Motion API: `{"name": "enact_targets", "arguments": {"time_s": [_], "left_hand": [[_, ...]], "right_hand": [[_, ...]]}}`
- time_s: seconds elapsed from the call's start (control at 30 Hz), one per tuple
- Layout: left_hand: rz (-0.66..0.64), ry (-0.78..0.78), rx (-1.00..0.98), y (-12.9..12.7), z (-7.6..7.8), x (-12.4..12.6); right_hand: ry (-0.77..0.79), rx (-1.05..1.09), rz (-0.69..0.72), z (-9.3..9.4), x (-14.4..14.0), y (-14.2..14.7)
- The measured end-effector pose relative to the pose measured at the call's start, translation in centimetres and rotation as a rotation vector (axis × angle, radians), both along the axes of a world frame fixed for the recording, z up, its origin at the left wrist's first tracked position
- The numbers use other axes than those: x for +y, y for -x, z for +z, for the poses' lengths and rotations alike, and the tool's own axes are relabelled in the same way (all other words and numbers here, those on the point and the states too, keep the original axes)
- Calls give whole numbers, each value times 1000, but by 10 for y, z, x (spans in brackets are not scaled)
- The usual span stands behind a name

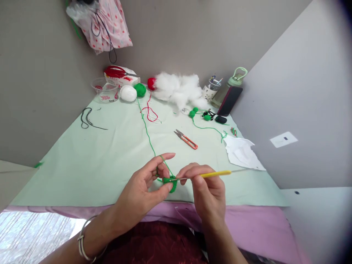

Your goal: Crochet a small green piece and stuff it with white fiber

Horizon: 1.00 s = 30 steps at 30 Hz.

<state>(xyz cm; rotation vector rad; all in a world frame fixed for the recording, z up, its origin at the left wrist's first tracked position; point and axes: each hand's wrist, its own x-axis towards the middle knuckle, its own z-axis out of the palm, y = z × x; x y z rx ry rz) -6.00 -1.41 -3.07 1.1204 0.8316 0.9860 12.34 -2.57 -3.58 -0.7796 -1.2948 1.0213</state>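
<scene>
Near the table's front edge my left hand (pixel 143 185) pinches a small green crochet piece (pixel 173 186) between thumb and fingers. Green yarn (pixel 148 135) runs over its raised index finger and back to a green yarn ball (pixel 140 90). My right hand (pixel 207 187) grips a crochet hook (pixel 216 174) with a yellow handle, held like a pen. The hook's metal tip meets the crochet piece; whether it sits inside a stitch I cannot tell. Orange thread snips (pixel 187 139) lie on the cloth beyond my hands.
White stuffing (pixel 178 90) lies at the back beside red yarn (pixel 151 83). A white yarn ball (pixel 128 94) and clear tub (pixel 106 91) stand back left. At right are small green crocheted balls (pixel 192 114), a bottle (pixel 224 93), a phone (pixel 230 101) and white paper (pixel 243 152).
</scene>
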Motion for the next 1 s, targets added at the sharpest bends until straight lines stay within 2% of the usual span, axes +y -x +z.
{"name": "enact_targets", "arguments": {"time_s": [0.13,0.27,0.37,0.43,0.53,0.67,0.77,0.9,1.0], "left_hand": [[59,-29,75,-3,4,-1],[159,-127,206,-4,3,-3],[203,-207,280,-2,0,-2],[199,-199,279,-1,-2,-2],[173,-93,171,-2,-2,-2],[-12,246,-172,-5,0,1],[-110,430,-353,-3,1,7],[-64,372,-354,0,0,14],[-45,264,-245,-2,-2,12]], "right_hand": [[-160,-284,-49,4,-7,-3],[-429,-651,-100,9,-11,-4],[-596,-831,-182,6,-11,-1],[-642,-909,-218,0,-11,0],[-649,-974,-282,-13,-13,0],[-601,-812,-302,-27,-15,-4],[-421,-513,-274,-24,-11,-3],[-108,-107,-195,-9,-2,1],[14,70,-107,-6,2,5]]}}
